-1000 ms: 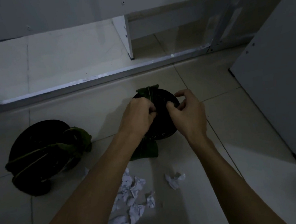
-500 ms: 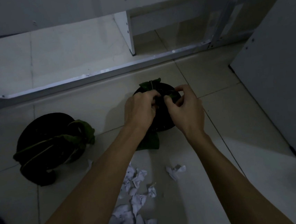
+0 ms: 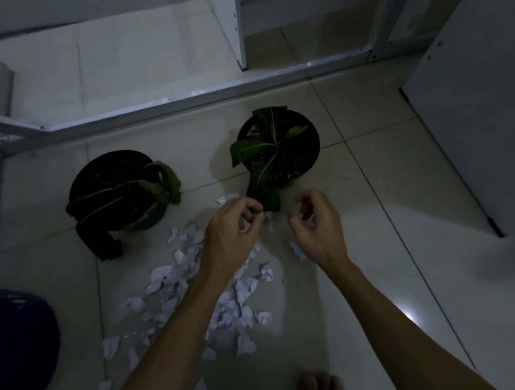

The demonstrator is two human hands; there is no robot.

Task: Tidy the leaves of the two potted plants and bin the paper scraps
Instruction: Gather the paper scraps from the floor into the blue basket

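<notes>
Dark purple plastic of a round bin (image 3: 12,353) fills the floor's lower left edge. Further right, on the pale tiled floor (image 3: 387,220), stands the left pot (image 3: 117,189), black, its long green leaves drooping over the near rim and folded in a clump at its right side. White paper scraps (image 3: 176,284) lie strewn over the tiles from just below this pot down toward the near edge, most of them under and beside the person's left forearm. The left hand (image 3: 231,232) hovers above the scraps, fingers curled, thumb and forefinger touching the tip of the long leaf (image 3: 263,185) that hangs out of the right pot (image 3: 280,148); whether it truly pinches the leaf cannot be told. That pot sits near the white metal frame (image 3: 177,97) along the far side, with smaller leaves spread over its soil. The right hand (image 3: 319,226) is just beside the leaf tip, fingers loosely curled and holding nothing, one scrap lying below it. Bare toes (image 3: 323,389) show at the near edge. A white cabinet (image 3: 487,110) stands at the right.
</notes>
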